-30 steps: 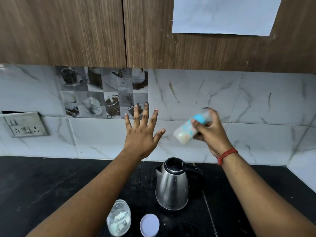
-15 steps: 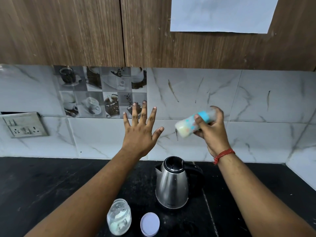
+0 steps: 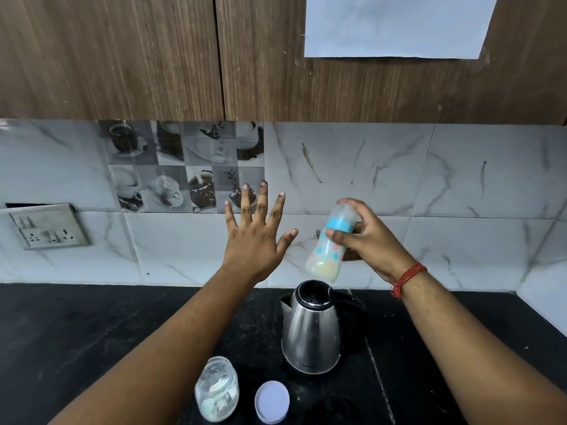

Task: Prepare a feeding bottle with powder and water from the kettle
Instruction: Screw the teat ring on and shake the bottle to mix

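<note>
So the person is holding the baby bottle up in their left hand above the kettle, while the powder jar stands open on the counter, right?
Not quite: the head view shows the feeding bottle in the grip of the right hand, not the left. The left hand is raised with fingers spread, holding nothing. The rest holds: the bottle is above the kettle, and the powder jar stands open on the counter.

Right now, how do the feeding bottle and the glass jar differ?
The feeding bottle is held tilted in the air by the right hand; the glass jar stands upright on the black counter. The bottle is capped, with a blue ring; the jar is open, its lid beside it. Both hold something whitish at the bottom.
</note>
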Demonstrator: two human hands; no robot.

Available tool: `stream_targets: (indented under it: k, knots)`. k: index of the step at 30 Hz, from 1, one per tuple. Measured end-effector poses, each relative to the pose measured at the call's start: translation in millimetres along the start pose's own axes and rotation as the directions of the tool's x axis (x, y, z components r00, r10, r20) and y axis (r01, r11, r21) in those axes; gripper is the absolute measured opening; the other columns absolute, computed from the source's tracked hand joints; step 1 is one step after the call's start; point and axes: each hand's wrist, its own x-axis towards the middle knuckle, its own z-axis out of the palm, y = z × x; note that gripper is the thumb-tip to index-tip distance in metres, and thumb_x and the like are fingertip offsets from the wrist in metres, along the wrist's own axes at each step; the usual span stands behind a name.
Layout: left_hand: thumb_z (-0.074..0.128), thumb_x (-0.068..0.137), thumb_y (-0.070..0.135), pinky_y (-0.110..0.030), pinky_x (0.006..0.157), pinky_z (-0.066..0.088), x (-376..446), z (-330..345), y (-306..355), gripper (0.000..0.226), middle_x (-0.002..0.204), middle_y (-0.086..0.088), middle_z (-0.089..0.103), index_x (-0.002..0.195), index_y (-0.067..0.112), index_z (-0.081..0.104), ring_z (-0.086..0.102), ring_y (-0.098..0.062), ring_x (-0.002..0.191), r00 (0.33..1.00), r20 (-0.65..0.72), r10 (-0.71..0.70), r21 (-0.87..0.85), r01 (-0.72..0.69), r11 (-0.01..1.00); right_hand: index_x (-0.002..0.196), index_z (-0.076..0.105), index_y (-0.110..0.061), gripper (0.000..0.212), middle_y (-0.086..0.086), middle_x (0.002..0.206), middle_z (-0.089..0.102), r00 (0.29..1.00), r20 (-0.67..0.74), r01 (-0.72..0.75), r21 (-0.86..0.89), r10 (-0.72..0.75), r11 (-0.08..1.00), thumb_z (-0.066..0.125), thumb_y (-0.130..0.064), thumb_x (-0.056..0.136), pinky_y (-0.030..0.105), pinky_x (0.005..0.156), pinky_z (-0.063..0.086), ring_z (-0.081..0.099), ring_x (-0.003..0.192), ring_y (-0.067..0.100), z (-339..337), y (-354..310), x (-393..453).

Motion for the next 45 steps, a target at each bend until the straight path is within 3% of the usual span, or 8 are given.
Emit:
stream_targets:
  k: [3, 7, 10, 13, 16, 22, 26, 45]
  knots:
    - [-0.004, 0.098, 0.073, -0.068, 0.124, -0.007, 0, 1, -1, 0.078, 0.172, -0.007, -0.024, 0.163, 0.032, -0.015, -0.025, -0.037, 0.157, 1.000, 0.000, -0.012, -0.012, 0.012, 1.000, 0.131, 0.049, -0.039, 0.059, 0.014, 0.121, 0.062, 0.973, -0.224, 0.085, 0.091, -0.063, 0.992, 0.083, -0.025, 0.085, 0.040, 0.071, 0.063, 0.073, 0.097, 0.024, -4, 3, 2]
    - [-0.009, 0.096, 0.073, -0.068, 0.123, -0.006, -1, 2, -2, 0.079, 0.171, -0.007, -0.025, 0.163, 0.032, -0.017, -0.026, -0.036, 0.156, 1.000, 0.007, -0.002, 0.005, 0.002, 1.000, 0.126, 0.054, -0.044, 0.064, 0.020, 0.121, 0.064, 0.998, 0.055, 0.003, -0.055, 0.000, 0.998, 0.089, -0.031, 0.074, 0.045, 0.073, 0.063, 0.074, 0.100, 0.032, 0, 2, -1]
    - [-0.008, 0.096, 0.073, -0.067, 0.124, -0.007, -1, 3, -2, 0.077, 0.172, -0.007, -0.023, 0.161, 0.033, -0.019, -0.026, -0.036, 0.156, 1.000, 0.001, -0.019, -0.013, 0.019, 1.000, 0.129, 0.050, -0.039, 0.061, 0.014, 0.121, 0.061, 0.981, -0.178, 0.085, 0.059, -0.073, 0.995, 0.085, -0.030, 0.081, 0.040, 0.070, 0.063, 0.072, 0.100, 0.029, -5, 1, 1]
    - [-0.010, 0.096, 0.074, -0.068, 0.124, -0.006, -2, 3, -1, 0.077, 0.171, -0.007, -0.023, 0.160, 0.033, -0.019, -0.025, -0.037, 0.156, 1.000, -0.001, 0.003, -0.002, -0.003, 1.000, 0.125, 0.054, -0.044, 0.061, 0.016, 0.118, 0.062, 0.997, -0.043, 0.064, -0.036, -0.065, 0.997, 0.088, -0.031, 0.076, 0.039, 0.070, 0.063, 0.072, 0.100, 0.028, -2, 0, -1]
    - [-0.009, 0.096, 0.073, -0.067, 0.124, -0.008, 0, 2, -1, 0.075, 0.172, -0.007, -0.022, 0.159, 0.034, -0.022, -0.025, -0.037, 0.156, 1.000, -0.003, -0.013, -0.018, 0.013, 1.000, 0.121, 0.053, -0.045, 0.056, 0.012, 0.120, 0.060, 0.972, -0.215, 0.111, 0.087, -0.090, 0.990, 0.085, -0.035, 0.076, 0.042, 0.072, 0.063, 0.074, 0.092, 0.016, -4, -2, -1]
    - [-0.005, 0.097, 0.072, -0.067, 0.124, -0.007, 4, 0, -4, 0.076, 0.172, -0.008, -0.021, 0.160, 0.033, -0.020, -0.025, -0.037, 0.156, 1.000, 0.002, -0.022, -0.022, 0.022, 1.000, 0.131, 0.048, -0.035, 0.057, 0.015, 0.121, 0.062, 0.963, -0.251, 0.128, 0.097, -0.100, 0.987, 0.082, -0.027, 0.085, 0.039, 0.070, 0.063, 0.075, 0.093, 0.018, -9, -8, 3]
    - [-0.004, 0.097, 0.072, -0.067, 0.124, -0.006, 5, 0, -2, 0.075, 0.172, -0.008, -0.021, 0.159, 0.033, -0.021, -0.024, -0.037, 0.157, 1.000, 0.006, -0.018, -0.022, 0.018, 1.000, 0.125, 0.055, -0.041, 0.065, 0.018, 0.116, 0.064, 1.000, 0.028, 0.014, -0.038, -0.013, 0.999, 0.089, -0.038, 0.070, 0.041, 0.069, 0.063, 0.074, 0.096, 0.027, -1, -11, -2]
    - [-0.001, 0.098, 0.072, -0.069, 0.124, -0.003, -11, 6, 3, 0.075, 0.172, -0.008, -0.021, 0.159, 0.033, -0.019, -0.023, -0.036, 0.157, 0.999, 0.027, -0.019, -0.054, 0.021, 0.998, 0.123, 0.056, -0.044, 0.065, 0.014, 0.115, 0.065, 0.999, -0.032, 0.007, 0.037, -0.006, 0.999, 0.088, -0.045, 0.066, 0.037, 0.067, 0.061, 0.075, 0.095, 0.025, 8, -19, -16]
